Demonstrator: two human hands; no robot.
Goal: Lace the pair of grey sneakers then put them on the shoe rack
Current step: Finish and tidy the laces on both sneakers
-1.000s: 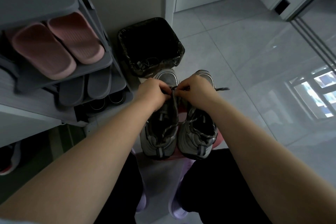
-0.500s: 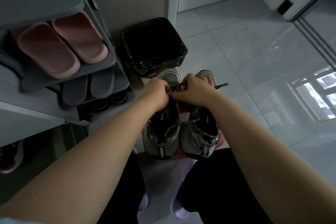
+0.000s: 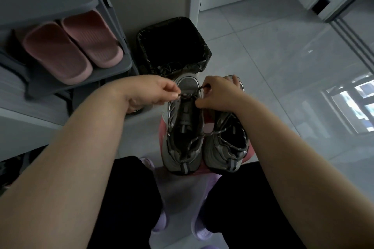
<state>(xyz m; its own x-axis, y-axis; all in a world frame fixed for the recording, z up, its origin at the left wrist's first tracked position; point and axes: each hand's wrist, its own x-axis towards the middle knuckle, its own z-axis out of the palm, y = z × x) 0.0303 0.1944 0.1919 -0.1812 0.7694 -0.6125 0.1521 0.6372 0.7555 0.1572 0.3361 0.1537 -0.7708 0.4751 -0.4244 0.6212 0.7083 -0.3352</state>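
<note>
Hands have parted since a second ago. They were bunched together over the toe end of the left-hand sneaker; now the left hand [image 3: 149, 92] has drawn out toward the left of the frame and the right hand [image 3: 217, 95] sits just right of centre.

Left hand: thumb and forefinger pinched on one end of the lace [image 3: 187, 96], which runs taut across the lowest eyelets. Right hand: fingers curled, pinching the other end near the toe; its heel rests against the second sneaker [image 3: 224, 143]. How firm the right-hand grip is, hard to say; the lace end is mostly hidden by the fingers.

Reading: a pull-through, the first crossing being snugged down. Lacing is at an early stage on this sneaker [image 3: 185, 133]: the upper eyelets look bare, with slack lace lying loose across the tongue lower in the frame.

The pair stands side by side at centre frame, toes pointing up-frame toward the black-lined bin [image 3: 174, 46], on something pink, possibly a stool. Not on the shoe rack [image 3: 81, 79] yet. Rack is at upper left, holding pink slippers [image 3: 70, 46] on one shelf.

Second sneaker's lace appears loose too, so both need work before racking.
</note>
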